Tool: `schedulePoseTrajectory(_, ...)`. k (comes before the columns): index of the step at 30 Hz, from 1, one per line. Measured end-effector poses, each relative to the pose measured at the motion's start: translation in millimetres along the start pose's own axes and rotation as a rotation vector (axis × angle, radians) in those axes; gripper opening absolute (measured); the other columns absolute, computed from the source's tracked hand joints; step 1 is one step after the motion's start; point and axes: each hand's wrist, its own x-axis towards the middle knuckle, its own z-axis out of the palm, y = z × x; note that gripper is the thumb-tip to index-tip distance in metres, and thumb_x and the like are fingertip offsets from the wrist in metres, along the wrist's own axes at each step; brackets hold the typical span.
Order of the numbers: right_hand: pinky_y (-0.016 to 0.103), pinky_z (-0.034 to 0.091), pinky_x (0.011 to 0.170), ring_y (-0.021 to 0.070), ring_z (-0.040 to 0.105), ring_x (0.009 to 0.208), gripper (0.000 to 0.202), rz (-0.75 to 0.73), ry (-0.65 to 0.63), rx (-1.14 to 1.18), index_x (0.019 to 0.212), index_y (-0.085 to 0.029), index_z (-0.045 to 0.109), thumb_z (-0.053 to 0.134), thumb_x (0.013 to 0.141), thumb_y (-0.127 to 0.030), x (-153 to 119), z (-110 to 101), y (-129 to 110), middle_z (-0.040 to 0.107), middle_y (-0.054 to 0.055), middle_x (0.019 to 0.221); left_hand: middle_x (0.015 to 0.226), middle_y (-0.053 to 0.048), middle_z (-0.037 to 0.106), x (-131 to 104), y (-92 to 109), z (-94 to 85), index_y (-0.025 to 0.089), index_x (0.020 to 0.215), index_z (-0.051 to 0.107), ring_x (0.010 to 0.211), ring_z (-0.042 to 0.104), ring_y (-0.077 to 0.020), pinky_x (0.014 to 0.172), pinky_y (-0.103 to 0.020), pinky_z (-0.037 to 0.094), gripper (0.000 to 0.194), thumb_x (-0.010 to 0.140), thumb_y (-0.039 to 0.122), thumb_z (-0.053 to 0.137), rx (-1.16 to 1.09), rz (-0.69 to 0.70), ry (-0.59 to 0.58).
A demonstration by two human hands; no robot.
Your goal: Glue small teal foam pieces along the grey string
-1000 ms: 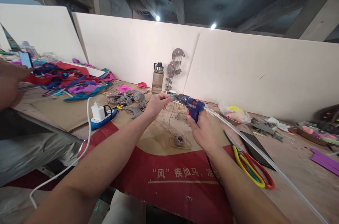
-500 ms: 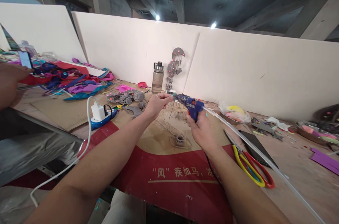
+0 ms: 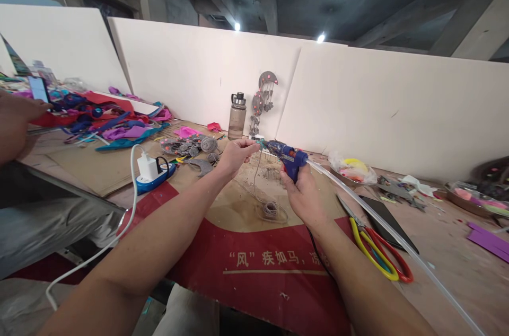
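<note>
My left hand [image 3: 237, 156] pinches a small teal piece [image 3: 260, 143] between thumb and fingertips. My right hand [image 3: 302, 191] is wrapped round the grip of a blue glue gun [image 3: 292, 160]. The gun's nozzle points left, right beside the teal piece; whether they touch cannot be told. A long clear glue stick [image 3: 382, 215] runs from the gun's back to the lower right. Below the teal piece, a thin grey cord [image 3: 255, 179] hangs down to a small coil [image 3: 270, 210] on the brown and red board [image 3: 254, 285].
Scissors [image 3: 376, 251] and a dark phone [image 3: 387, 222] lie at right. A bottle [image 3: 237, 118] stands behind my left hand. A power strip [image 3: 155, 179] and felt scraps [image 3: 119, 124] are at left, near another person's hand [image 3: 19, 118]. A white partition [image 3: 178, 71] stands behind.
The glue gun and my right hand have shifted very slightly to the right. My left hand has stayed almost still, with the teal piece in its fingertips.
</note>
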Motion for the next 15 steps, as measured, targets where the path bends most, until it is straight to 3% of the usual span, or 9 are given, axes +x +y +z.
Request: schedulePoseTrajectory(15,0.044,0.052,0.077,0.0281,0.065,0.086,0.024,-0.005,-0.015,0.0,0.107,-0.022,0.048,0.047,0.089,-0.038,-0.5,2.0,0.0,0.068,0.011,0.096,0.054,0.004,0.046,-2.0,2.6,1.7,0.014,0.063,0.063,0.05,0.031,-0.0045,0.046,-0.022,0.023,0.032,0.06,0.041,0.08,0.009,0.0,-0.017)
